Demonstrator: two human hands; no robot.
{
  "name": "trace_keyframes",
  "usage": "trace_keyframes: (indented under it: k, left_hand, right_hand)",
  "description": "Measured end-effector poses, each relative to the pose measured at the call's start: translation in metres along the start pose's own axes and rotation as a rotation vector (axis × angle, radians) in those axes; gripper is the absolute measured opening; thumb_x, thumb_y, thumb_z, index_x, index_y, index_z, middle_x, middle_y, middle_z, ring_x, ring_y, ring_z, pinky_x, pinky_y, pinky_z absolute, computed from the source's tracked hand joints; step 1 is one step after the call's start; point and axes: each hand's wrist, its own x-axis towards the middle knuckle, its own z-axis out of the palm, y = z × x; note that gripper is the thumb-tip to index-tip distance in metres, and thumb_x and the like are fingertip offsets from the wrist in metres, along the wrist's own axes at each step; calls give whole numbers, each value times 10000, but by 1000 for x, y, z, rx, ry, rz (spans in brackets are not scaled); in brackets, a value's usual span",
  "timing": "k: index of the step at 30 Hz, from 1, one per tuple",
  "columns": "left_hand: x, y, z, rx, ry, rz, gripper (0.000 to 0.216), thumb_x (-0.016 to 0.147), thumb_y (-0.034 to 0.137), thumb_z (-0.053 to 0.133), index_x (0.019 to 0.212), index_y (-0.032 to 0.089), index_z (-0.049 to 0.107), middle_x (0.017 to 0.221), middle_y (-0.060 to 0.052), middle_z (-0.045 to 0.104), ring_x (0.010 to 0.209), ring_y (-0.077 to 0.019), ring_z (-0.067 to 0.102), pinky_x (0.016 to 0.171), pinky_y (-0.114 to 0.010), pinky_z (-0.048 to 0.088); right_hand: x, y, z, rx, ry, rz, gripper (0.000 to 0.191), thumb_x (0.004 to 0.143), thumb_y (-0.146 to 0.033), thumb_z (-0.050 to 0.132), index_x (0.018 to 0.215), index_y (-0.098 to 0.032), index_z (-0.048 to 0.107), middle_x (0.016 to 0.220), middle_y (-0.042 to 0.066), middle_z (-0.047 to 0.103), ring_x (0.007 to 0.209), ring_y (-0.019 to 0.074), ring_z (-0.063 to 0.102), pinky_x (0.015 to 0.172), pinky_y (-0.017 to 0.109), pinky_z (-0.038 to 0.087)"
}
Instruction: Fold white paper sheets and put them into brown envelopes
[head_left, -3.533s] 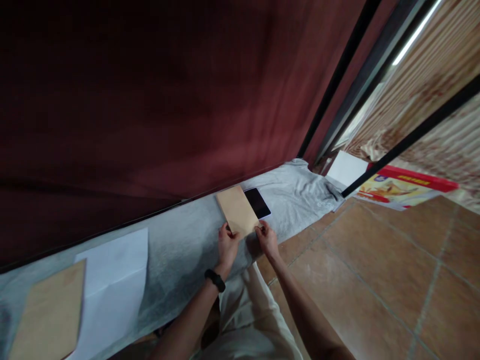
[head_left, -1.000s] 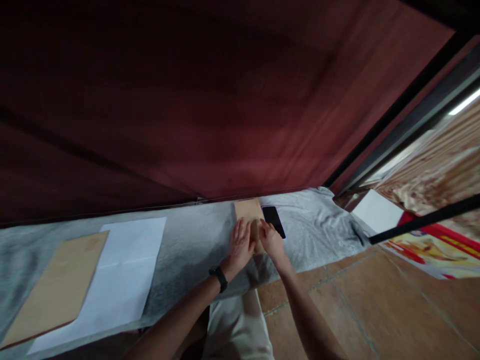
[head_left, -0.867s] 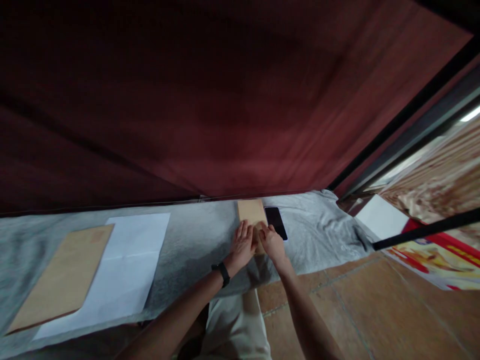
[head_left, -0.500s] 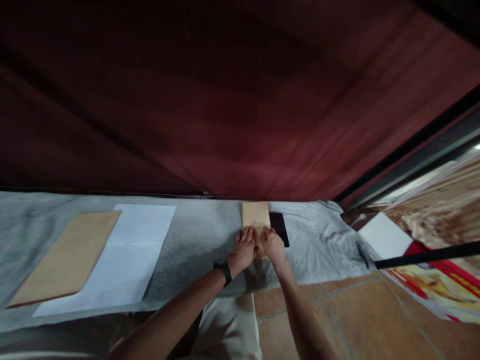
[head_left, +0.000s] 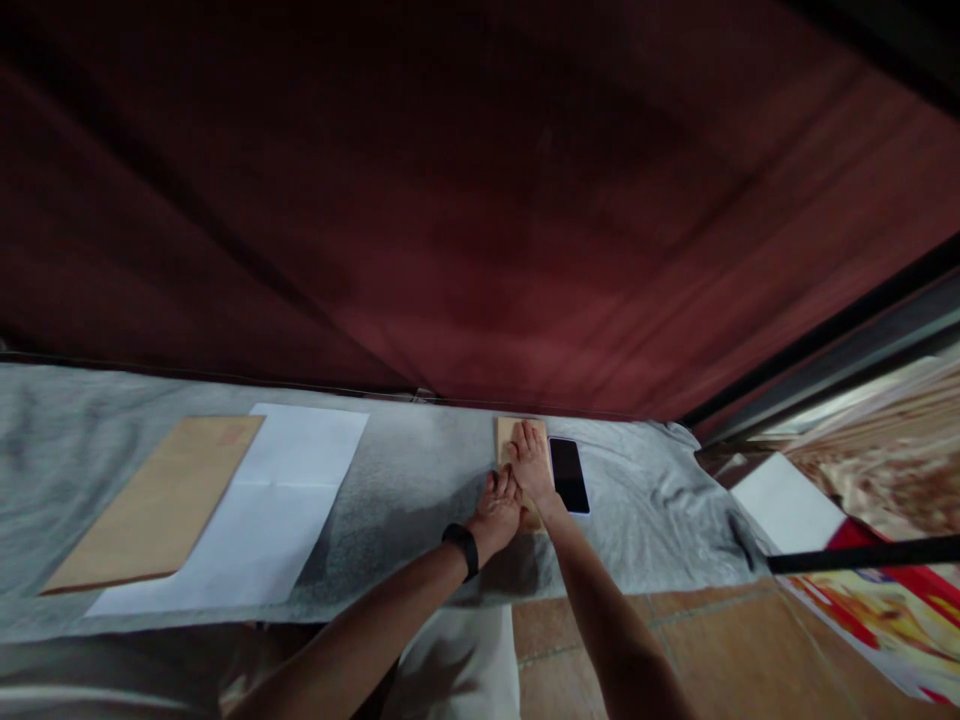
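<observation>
A small brown envelope [head_left: 507,434] lies on the grey cloth [head_left: 405,480] in front of me. My right hand [head_left: 532,462] lies flat on it, fingers stretched toward its far end, covering most of it. My left hand [head_left: 499,512], with a black band on the wrist, presses the envelope's near end with its fingers extended. A black phone [head_left: 569,474] lies just to the right of the envelope, touching neither hand.
At the left, a large brown envelope [head_left: 161,497] partly overlaps a white sheet of paper [head_left: 270,510]. A dark red curtain [head_left: 450,200] hangs behind the cloth. At the right are a white sheet [head_left: 787,503], a colourful printed box [head_left: 885,610] and a tiled floor [head_left: 712,660].
My right hand has slid forward along the small envelope, from its near end to its far end. The left hand stays at the near end. My view has swung to the left.
</observation>
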Motion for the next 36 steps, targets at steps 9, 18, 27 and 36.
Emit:
trace_keyframes:
  k: [9,18,27,36]
  left_hand:
    - [-13,-10,-19,-152,15,29,524,1011,315,456,1479,81,479,1576,-190,446,1508,-290,339,1221,-481,274]
    - [-137,-103,-66,-5,215,-226,594,987,346,495,1544,168,395,1635,-149,363,1537,-306,270,1239,-553,216]
    - [-249,-169,-98,194,28,-812,470,946,160,484,1408,141,570,1493,-221,525,1353,-367,520,992,-511,526]
    - [-211,-104,-83,138,31,-572,510,867,15,465,1351,94,607,1310,-250,639,1140,-324,671,807,-392,607]
  right_hand:
    - [3,-3,-9,11,-57,-6,559,989,-331,433,1511,-135,457,1485,199,550,1438,341,435,1161,560,335]
    - [3,-9,-21,155,92,-12,458,978,-268,421,1390,-122,558,1412,210,596,1374,341,494,1122,584,396]
    - [-34,-138,12,778,-76,156,497,944,-431,462,1324,-162,634,1237,167,708,1048,287,709,953,465,568]
    - [-49,-233,18,1238,-332,398,493,909,-600,491,1117,-212,713,1087,127,768,907,272,748,759,397,618]
